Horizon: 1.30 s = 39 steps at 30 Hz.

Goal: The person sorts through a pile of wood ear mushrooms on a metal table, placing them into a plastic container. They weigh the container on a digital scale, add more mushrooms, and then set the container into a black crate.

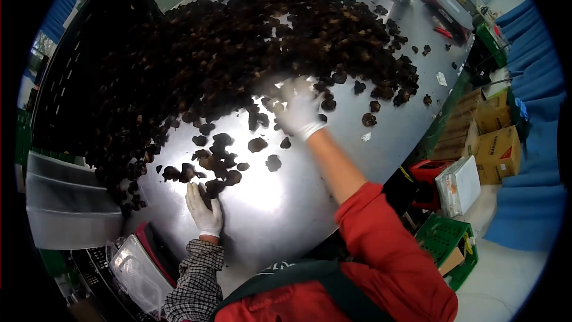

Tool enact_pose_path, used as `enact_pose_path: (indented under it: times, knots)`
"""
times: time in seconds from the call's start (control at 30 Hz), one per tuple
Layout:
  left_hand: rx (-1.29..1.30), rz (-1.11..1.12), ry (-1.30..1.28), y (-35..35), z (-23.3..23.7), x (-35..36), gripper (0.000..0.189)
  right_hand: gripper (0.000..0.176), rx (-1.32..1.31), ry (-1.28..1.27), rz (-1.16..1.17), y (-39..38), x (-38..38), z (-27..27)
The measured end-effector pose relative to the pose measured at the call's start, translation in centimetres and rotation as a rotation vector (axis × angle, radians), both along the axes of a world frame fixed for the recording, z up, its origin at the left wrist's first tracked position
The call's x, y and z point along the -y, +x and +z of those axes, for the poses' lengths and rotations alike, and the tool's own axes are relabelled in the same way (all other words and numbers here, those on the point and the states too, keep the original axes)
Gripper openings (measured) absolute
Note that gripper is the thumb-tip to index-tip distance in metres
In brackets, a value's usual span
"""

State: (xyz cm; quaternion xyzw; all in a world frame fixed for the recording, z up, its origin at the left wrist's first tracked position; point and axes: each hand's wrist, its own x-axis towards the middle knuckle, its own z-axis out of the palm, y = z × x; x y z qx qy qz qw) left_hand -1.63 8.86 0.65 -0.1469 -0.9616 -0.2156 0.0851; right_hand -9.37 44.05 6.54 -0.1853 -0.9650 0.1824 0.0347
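Note:
A large heap of dark brown, lumpy, mushroom-like pieces (238, 42) is spread over a shiny metal table (280, 203). My left hand (204, 210), in a white glove, rests low on the table with its fingers stretched out. Its fingertips are at a small loose cluster of these pieces (220, 158), and one dark piece lies against the thumb side. Farther forward, my right hand (298, 107), also gloved, reaches to the near edge of the heap. Motion smears its fingers, so whether they hold anything does not show.
Black crates (77, 77) stand along the left side. A clear-lidded box (140, 268) sits at the table's near left corner. Cardboard boxes (497, 155), a green crate (447, 244) and a blue curtain (530, 197) are on the right. A red-handled tool (442, 32) lies at the far right.

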Motion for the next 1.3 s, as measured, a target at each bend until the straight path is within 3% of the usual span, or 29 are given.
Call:
enact_pose_path:
  times: [0.03,0.07,0.1,0.13,0.2,0.23,0.27,0.33,0.37,0.4,0.43,0.47,0.5,0.53,0.57,0.6,0.63,0.73,0.83,0.9,0.97,1.07,1.1,1.13,1.17,1.2,1.3]
  knots:
    - [-0.002,0.005,0.01,0.0,-0.1,-0.1,0.062,0.079,-0.102,-0.009,0.127,-0.3,3.4,-4.1]
    - [-0.005,0.008,0.017,0.0,-0.3,0.0,0.062,0.082,0.104,0.137,0.239,0.7,8.2,-3.5]
    - [-0.004,0.017,-0.017,-0.1,-0.6,0.3,0.065,0.08,0.054,-0.062,0.368,2.8,11.6,-2.6]
    - [-0.021,0.01,0.004,0.0,-0.7,0.3,0.066,0.071,0.075,-0.018,0.619,5.6,13.9,0.4]
    - [-0.057,-0.001,0.046,0.0,-0.8,0.5,0.069,0.06,-0.095,-0.186,0.833,9.8,17.2,-1.1]
    - [-0.058,0.013,0.052,-0.3,-2.2,1.4,0.072,0.056,-0.221,-0.275,0.84,10.3,16.4,-0.7]
    - [-0.006,0.012,0.053,0.1,-0.1,0.3,0.072,0.051,-0.344,-0.359,0.839,11.5,14.6,0.1]
    - [-0.003,0.028,0.027,0.2,-0.3,0.1,0.071,0.041,-0.334,-0.382,0.652,11.6,6.7,4.1]
    - [-0.014,0.008,0.029,0.1,-0.4,0.2,0.069,0.035,-0.461,-0.32,0.47,11.2,2.9,1.3]
    - [-0.015,0.011,0.034,0.1,-0.1,-0.1,0.068,0.03,-0.278,-0.075,0.507,10.5,-2.3,1.6]
    - [-0.015,0.003,0.025,0.1,-0.3,0.0,0.069,0.028,-0.523,-0.364,0.082,10.5,-5.9,1.7]
    - [-0.018,0.002,0.016,0.0,-0.5,0.1,0.069,0.029,-0.767,0.124,-0.042,10.4,-11.1,-1.6]
    - [-0.007,0.004,0.022,-0.1,-0.5,0.0,0.07,0.034,-0.657,-0.146,-0.057,11.2,-15.8,1.5]
    - [-0.004,0.006,-0.006,-0.2,-0.6,0.2,0.07,0.039,-0.597,0.082,-0.203,11.9,-20.6,-0.3]
    - [0.007,0.007,-0.01,-0.2,-0.3,0.0,0.07,0.042,-0.701,0.28,-0.325,12.9,-24.4,-2.6]
    - [0.019,0.008,-0.014,-0.2,0.1,-0.2,0.07,0.044,-0.542,0.235,-0.485,14.2,-26.9,-1.7]
    - [0.022,0.013,-0.024,-0.2,0.1,-0.2,0.07,0.047,-0.595,0.361,-0.603,15.1,-29.9,-4.0]
    - [0.049,0.028,-0.069,0.0,0.6,-0.7,0.07,0.062,-0.495,0.235,-0.788,17.1,-36.1,-6.6]
    - [0.025,0.021,-0.139,0.0,0.2,-0.4,0.064,0.059,-0.409,0.193,-0.799,16.2,-37.7,-8.1]
    - [0.031,0.023,-0.161,0.0,0.2,-0.3,0.064,0.055,-0.352,0.184,-0.685,14.0,-36.5,-7.6]
    - [0.035,0.019,-0.137,0.0,-0.1,0.1,0.066,0.038,-0.533,0.159,-0.496,11.0,-33.5,-7.2]
    - [0.037,0.018,-0.124,-0.1,-0.1,0.0,0.067,0.047,-0.508,0.091,-0.492,9.3,-26.2,-5.9]
    - [0.038,0.019,-0.125,0.0,-0.1,-0.1,0.067,0.045,-0.581,-0.039,-0.469,9.4,-23.7,-5.2]
    - [0.031,0.016,-0.12,-0.1,-0.2,0.0,0.067,0.039,-0.619,-0.191,-0.402,9.4,-21.5,-4.5]
    - [0.024,0.012,-0.115,-0.1,-0.3,0.2,0.067,0.035,-0.634,-0.188,-0.307,9.4,-19.4,-4.7]
    - [0.018,0.006,-0.11,-0.1,-0.5,0.2,0.067,0.037,-0.496,-0.377,-0.259,9.7,-16.9,-2.5]
    - [0.02,-0.001,-0.106,0.0,-0.1,-0.1,0.067,0.045,-0.434,-0.43,0.01,9.7,-13.5,-1.0]
